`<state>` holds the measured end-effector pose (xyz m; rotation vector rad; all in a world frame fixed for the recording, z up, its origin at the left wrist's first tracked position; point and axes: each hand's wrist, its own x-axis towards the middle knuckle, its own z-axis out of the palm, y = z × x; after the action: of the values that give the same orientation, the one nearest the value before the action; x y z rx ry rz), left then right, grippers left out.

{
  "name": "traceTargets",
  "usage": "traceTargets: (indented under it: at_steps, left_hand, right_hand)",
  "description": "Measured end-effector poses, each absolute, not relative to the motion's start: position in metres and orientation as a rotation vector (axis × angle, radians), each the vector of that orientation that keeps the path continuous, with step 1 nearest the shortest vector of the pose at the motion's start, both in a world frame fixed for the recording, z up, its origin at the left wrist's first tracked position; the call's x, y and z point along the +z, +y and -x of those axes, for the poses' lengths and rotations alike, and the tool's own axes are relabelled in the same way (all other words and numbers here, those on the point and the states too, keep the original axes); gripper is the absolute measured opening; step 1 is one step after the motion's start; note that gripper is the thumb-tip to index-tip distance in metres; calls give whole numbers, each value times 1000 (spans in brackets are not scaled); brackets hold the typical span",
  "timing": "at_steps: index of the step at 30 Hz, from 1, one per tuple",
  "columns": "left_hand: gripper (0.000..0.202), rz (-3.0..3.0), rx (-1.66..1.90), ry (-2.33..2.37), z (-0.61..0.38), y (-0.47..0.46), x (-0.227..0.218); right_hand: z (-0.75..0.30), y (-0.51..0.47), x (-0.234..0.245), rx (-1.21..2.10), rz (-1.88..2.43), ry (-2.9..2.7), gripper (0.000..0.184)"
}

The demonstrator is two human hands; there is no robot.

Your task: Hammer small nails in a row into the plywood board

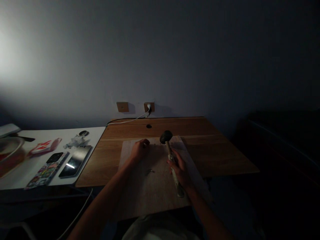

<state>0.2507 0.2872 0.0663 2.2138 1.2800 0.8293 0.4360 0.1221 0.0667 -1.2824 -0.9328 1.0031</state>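
Observation:
My right hand (180, 168) is wrapped round the worn, pale handle of a hammer (166, 137). Its dark, rounded head is raised near the far edge of a pale wooden board (160, 193). On the left part of that edge rests my left hand (140, 149), its fingers curled together; whatever they may pinch is hidden. A few tiny upright points, perhaps nails, show along the board's far edge between the hands. Several small, thin metal pieces that look like nails (150, 171) lie loose in the middle of the board.
Beneath the board is a brown wooden table (215, 156) against the wall. A white table (65, 183) adjoins at left, bearing two phones (76, 161), a red-and-white packet (45, 146), crumpled plastic (75, 141) and a bowl (11, 153). Cables run to a wall socket (149, 107).

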Motion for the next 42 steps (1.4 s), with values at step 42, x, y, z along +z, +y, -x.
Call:
traceTargets:
  at_steps: [42]
  left_hand:
    - [46,-2149,886,1206,-251,294,52]
  right_hand:
    - [-408,129,61,989,1369,-1321,63]
